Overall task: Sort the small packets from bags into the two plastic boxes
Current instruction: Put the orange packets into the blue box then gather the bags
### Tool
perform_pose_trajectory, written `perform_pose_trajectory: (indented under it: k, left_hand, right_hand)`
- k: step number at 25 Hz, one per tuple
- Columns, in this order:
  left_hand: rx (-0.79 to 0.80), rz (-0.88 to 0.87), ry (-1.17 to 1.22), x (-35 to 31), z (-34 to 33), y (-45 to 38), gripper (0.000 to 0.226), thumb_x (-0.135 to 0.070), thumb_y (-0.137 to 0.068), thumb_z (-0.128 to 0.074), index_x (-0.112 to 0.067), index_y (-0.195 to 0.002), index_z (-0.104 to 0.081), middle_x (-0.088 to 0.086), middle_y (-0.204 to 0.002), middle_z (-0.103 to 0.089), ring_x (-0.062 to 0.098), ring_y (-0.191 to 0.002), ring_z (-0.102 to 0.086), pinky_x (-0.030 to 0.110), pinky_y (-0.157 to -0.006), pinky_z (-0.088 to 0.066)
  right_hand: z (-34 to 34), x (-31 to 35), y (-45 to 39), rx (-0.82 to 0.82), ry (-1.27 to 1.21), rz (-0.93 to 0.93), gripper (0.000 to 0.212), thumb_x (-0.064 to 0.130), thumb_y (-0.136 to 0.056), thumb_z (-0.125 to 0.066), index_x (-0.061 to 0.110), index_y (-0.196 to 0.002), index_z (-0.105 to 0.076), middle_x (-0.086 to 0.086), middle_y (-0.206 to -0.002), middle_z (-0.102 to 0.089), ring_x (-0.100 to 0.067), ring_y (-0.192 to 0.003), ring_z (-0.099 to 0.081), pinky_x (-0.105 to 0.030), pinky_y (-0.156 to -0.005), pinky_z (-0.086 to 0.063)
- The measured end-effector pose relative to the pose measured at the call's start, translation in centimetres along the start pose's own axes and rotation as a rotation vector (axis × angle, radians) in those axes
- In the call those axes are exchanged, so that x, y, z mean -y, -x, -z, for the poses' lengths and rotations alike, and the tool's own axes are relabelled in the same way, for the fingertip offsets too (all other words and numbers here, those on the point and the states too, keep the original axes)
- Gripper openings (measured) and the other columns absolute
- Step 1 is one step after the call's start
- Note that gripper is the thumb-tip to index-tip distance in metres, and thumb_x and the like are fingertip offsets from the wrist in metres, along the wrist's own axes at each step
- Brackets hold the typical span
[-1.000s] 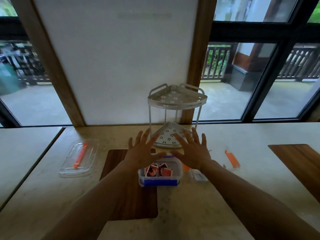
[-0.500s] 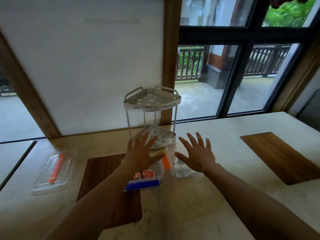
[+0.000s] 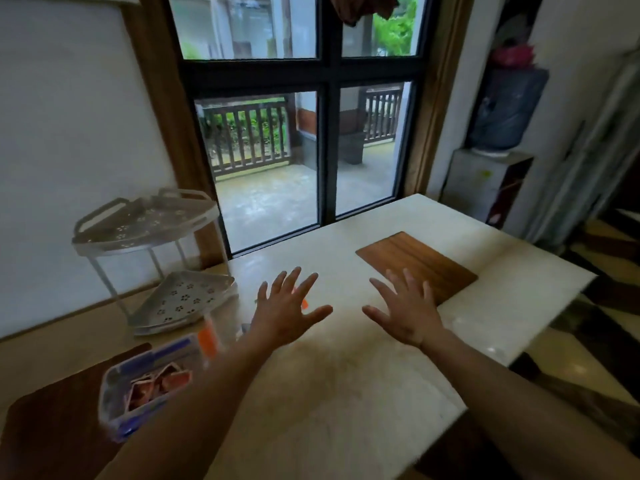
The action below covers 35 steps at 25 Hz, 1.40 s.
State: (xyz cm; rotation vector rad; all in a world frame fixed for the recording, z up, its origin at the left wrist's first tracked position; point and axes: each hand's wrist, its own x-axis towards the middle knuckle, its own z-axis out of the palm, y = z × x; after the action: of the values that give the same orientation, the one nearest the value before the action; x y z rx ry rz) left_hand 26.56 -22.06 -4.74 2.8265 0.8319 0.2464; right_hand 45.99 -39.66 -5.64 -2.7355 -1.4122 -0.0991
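A clear plastic box with a blue rim [image 3: 114,382] sits at the lower left on a dark wooden mat, holding several red and white packets [image 3: 157,382]. Behind it, partly hidden by my left forearm, stands a second clear container with an orange clip [image 3: 207,339]. My left hand [image 3: 289,311] hovers over the pale table with fingers spread and holds nothing. To its right my right hand [image 3: 405,311] is also spread wide and holds nothing. Both hands are to the right of the boxes, apart from them.
A two-tier metal corner rack [image 3: 152,265] stands behind the boxes by the wall. A wooden mat [image 3: 415,265] lies on the white table [image 3: 346,393] beyond my right hand. The table's right edge drops to a tiled floor. A water dispenser [image 3: 495,150] stands by the far wall.
The view has swung to the right, so the boxes and rack now lie at the left. Both hands stay spread and have drifted right, away from the box of packets.
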Motion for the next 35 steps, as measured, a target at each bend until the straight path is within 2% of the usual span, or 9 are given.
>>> perform_pose_trajectory:
  k: [5, 8, 15, 22, 31, 35]
  left_hand:
    - [0.023, -0.110, -0.003, -9.9, -3.5, -3.8, 0.094, -0.092, -0.068, -0.009, -0.045, -0.149, -0.008, -0.005, -0.163, -0.004, 0.021, -0.149, -0.001, 0.055, -0.118, -0.001]
    - [0.048, -0.123, 0.025, -14.5, -6.3, -6.1, 0.095, -0.094, -0.067, -0.008, -0.046, -0.149, -0.008, -0.006, -0.163, -0.005, 0.021, -0.149, -0.002, 0.056, -0.118, 0.000]
    - [0.111, -0.157, 0.066, -23.4, -11.4, -9.7, 0.090, -0.094, -0.068, -0.014, -0.049, -0.146, -0.014, -0.004, -0.162, -0.013, 0.023, -0.148, -0.010, 0.055, -0.116, -0.005]
    - [0.208, -0.137, 0.052, -26.1, -15.3, -10.8, 0.087, -0.090, -0.071, -0.020, -0.046, -0.146, -0.021, -0.002, -0.160, -0.020, 0.024, -0.145, -0.018, 0.051, -0.116, -0.012]
    - [0.344, -0.159, 0.074, -25.1, -20.4, -12.6, 0.078, -0.080, -0.080, -0.033, -0.042, -0.148, -0.021, 0.000, -0.161, -0.019, 0.028, -0.146, -0.017, 0.052, -0.117, -0.011]
    - [0.383, -0.209, 0.049, -24.9, -22.7, -12.1, 0.081, -0.083, -0.078, -0.029, -0.042, -0.147, -0.022, -0.001, -0.160, -0.021, 0.026, -0.146, -0.016, 0.052, -0.118, -0.014]
  right_hand:
    - [0.5, -11.6, 3.4, 0.030, 0.027, -0.146, 0.075, 0.076, -0.085, -0.013, 0.038, -0.149, -0.013, -0.001, -0.162, -0.008, -0.031, -0.148, -0.002, -0.059, -0.113, -0.010]
    - [0.2, -17.7, 5.2, 0.068, -0.002, -0.212, 0.071, 0.074, -0.087, -0.017, 0.039, -0.150, -0.013, 0.001, -0.162, -0.006, -0.028, -0.147, 0.000, -0.057, -0.115, -0.008]
    - [-0.3, -28.5, 8.5, 0.158, -0.019, -0.330, 0.065, 0.066, -0.092, -0.023, 0.037, -0.150, -0.014, 0.000, -0.161, -0.010, -0.029, -0.147, -0.003, -0.055, -0.115, -0.012]
    - [-3.5, -32.0, 9.7, 0.217, -0.100, -0.372, 0.055, 0.055, -0.096, -0.033, 0.036, -0.147, -0.022, -0.001, -0.157, -0.022, -0.027, -0.145, -0.014, -0.053, -0.115, -0.017]
    - [-8.8, -31.8, 6.0, 0.270, -0.053, -0.342, 0.052, 0.046, -0.095, -0.041, 0.039, -0.144, -0.027, 0.002, -0.154, -0.030, -0.023, -0.142, -0.021, -0.049, -0.114, -0.019]
    - [-10.9, -30.7, 5.2, 0.328, -0.030, -0.293, 0.053, 0.042, -0.096, -0.044, 0.038, -0.145, -0.025, 0.001, -0.155, -0.026, -0.025, -0.142, -0.020, -0.049, -0.114, -0.020]
